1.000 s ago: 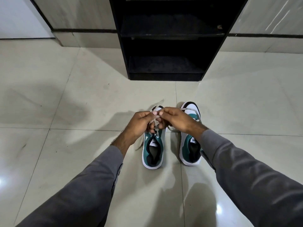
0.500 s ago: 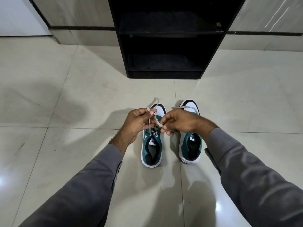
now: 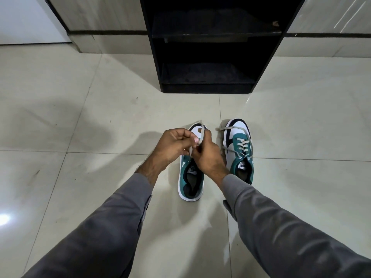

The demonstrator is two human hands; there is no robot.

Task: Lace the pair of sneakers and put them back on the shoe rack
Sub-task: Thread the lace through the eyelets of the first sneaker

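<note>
Above left sneaker (image 3: 191, 178): left hand (image 3: 174, 144) and right hand (image 3: 207, 155) touching, both pinching grey lace (image 3: 201, 135). Right sneaker (image 3: 240, 149) just beside, laced, untouched. Beyond: shoe rack (image 3: 210, 88).

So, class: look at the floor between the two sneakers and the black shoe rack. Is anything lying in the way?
Nothing visible. Bare pale tile floor separates the teal-and-white sneakers from the black shoe rack, whose bottom shelf looks free. A loose grey lace only trails over the right sneaker's toe.
</note>
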